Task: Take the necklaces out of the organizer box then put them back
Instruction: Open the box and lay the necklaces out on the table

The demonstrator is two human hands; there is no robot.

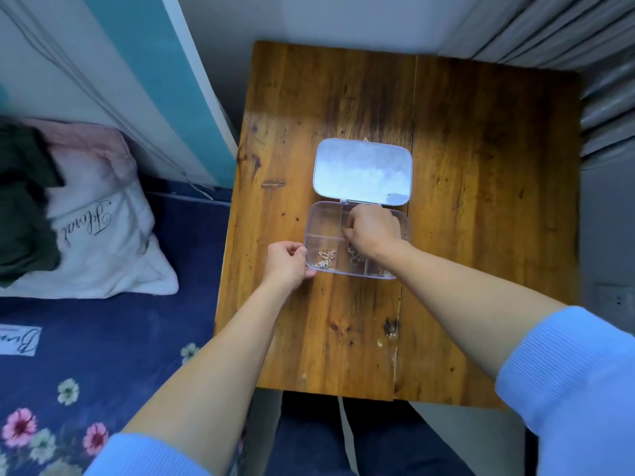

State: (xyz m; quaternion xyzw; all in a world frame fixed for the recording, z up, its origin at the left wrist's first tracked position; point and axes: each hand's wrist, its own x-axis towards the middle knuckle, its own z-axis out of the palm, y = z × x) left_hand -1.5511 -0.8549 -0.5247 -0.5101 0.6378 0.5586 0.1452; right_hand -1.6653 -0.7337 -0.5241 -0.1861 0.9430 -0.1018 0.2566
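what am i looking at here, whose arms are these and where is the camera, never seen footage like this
There is no machine here. The single picture comes from a wide-angle camera worn on a person's head, looking forward and down, so the two bare arms in light blue pushed-up sleeves are the wearer's own.

They sit at a brown wooden table. On it lies a clear plastic organizer box split into compartments, its hinged lid folded open flat behind it.

The left hand grips the box's near left corner, steadying it. The right hand reaches into the middle of the box with fingers pinched together, seemingly on a thin chain, though that is too small to confirm.

A gold-coloured necklace lies bunched in the front left compartment, and a darker silvery necklace sits beside it, just under the right hand.

To the left is a bed with a white pillow.
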